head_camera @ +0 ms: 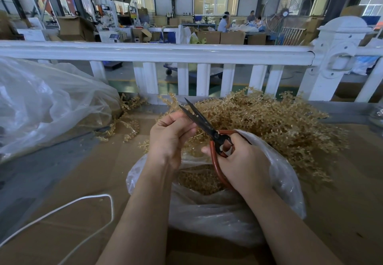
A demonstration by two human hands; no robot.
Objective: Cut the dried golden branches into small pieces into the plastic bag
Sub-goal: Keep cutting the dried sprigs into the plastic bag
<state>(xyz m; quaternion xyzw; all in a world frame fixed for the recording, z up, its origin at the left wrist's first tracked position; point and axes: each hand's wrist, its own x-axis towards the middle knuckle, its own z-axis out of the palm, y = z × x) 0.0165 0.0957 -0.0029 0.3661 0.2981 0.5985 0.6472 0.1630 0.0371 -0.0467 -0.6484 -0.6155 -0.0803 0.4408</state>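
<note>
Hands (207,146) over bag (286,182) holding cut pieces (199,179).

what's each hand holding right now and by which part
The right hand grips the scissors by their red handle loops, blades parted. The left hand pinches a golden branch at the blades; the exact spot is hidden by its fingers.

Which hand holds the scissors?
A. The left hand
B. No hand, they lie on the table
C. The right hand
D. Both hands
C: the right hand has its fingers through the red handles of the scissors, while the left hand pinches a branch by the blades.
</note>
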